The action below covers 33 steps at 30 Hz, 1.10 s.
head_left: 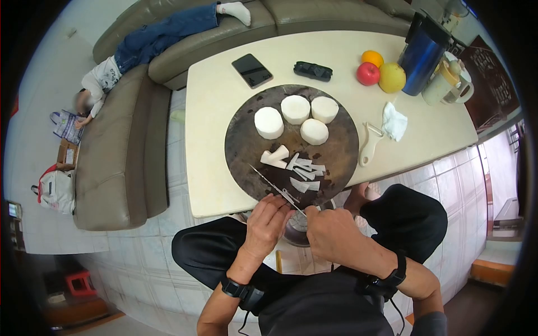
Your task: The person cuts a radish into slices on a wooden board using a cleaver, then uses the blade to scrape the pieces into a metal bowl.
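My right hand (334, 231) is closed around the handle end of a knife (273, 183). Its thin blade points away to the left over a round dark cutting board (241, 131). Close beside the blade, at the board's near edge, my left hand (267, 221) has its fingers curled together; what they hold, if anything, is hidden. Beyond the blade lie two or so chunky white wedges (274, 157) and several thin white slices (305, 173). Several thick, peeled white vegetable rounds (269, 123) sit towards the back of the board.
The cream table (210, 168) also bears a phone (252, 71), a black case (312, 71), a peeler (370, 147), a crumpled tissue (394, 121), fruit (368, 74), a blue container (421, 64) and a jug (443, 84). Under the board's near edge stands a bin (297, 235). A person lies on the sofa (115, 162).
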Each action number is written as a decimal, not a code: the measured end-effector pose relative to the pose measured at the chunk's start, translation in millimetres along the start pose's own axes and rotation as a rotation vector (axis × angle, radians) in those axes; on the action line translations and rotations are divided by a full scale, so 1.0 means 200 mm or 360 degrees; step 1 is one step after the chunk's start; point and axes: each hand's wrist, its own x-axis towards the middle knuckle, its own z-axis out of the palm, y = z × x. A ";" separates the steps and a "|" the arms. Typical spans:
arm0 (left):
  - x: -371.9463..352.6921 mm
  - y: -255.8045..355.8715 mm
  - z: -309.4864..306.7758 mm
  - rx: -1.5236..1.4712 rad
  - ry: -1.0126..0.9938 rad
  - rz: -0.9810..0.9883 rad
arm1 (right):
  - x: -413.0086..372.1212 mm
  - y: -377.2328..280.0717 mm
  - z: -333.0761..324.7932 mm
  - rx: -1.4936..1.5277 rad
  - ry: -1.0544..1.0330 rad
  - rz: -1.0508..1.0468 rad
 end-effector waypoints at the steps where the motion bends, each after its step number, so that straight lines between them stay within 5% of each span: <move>1: 0.00 0.00 0.00 -0.0087 -0.0005 -0.0078 | 0.00 0.01 0.00 0.0026 0.0014 0.0014; 3: 0.00 0.01 -0.02 -0.0162 0.0001 -0.0152 | 0.00 0.03 -0.07 0.0099 -0.0033 0.0090; 5: 0.01 0.05 -0.04 -0.0462 0.0146 -0.0775 | 0.00 0.07 -0.13 0.0165 -0.0082 0.0162; 7: 0.02 0.04 -0.05 -0.0547 0.0184 -0.0922 | 0.01 0.11 -0.18 0.0691 -0.0087 0.0245; 8: 0.02 0.03 -0.04 -0.0999 0.0355 -0.1205 | 0.02 0.08 -0.26 0.1218 -0.0296 0.0551; 9: 0.02 0.02 -0.03 -0.1458 0.0527 -0.1473 | 0.03 0.09 -0.27 0.1217 -0.0297 0.0532; 11: 0.10 0.04 -0.08 -0.1644 0.0487 -0.1569 | 0.03 0.15 -0.29 0.1577 -0.0416 0.0501; 14: 0.15 0.05 -0.10 -0.2659 0.0331 -0.1855 | 0.04 0.17 -0.27 0.1694 -0.0463 0.0435; 17: 0.12 0.03 -0.07 -0.2787 0.0111 -0.1807 | 0.03 0.19 -0.24 0.1790 -0.0457 0.0392; 22: 0.09 0.02 -0.06 -0.2404 0.0084 -0.1965 | 0.00 0.23 -0.23 0.1790 -0.0391 0.0399; 25: 0.12 0.05 -0.08 -0.1758 0.0096 -0.1876 | -0.01 0.23 -0.28 0.1858 -0.0173 0.0485; 27: 0.12 0.07 -0.09 -0.0782 -0.0256 -0.1347 | -0.02 0.25 -0.28 0.1870 -0.0124 0.0452; 28: 0.13 0.08 -0.10 -0.0779 -0.0262 -0.1342 | -0.02 0.25 -0.28 0.1876 -0.0091 0.0453; 30: 0.17 0.08 -0.11 -0.0167 -0.0466 -0.0432 | -0.03 0.25 -0.27 0.1884 -0.0049 0.0456; 33: 0.18 0.07 -0.11 -0.0097 -0.0606 -0.0368 | -0.05 0.26 -0.24 0.1870 -0.0095 0.0441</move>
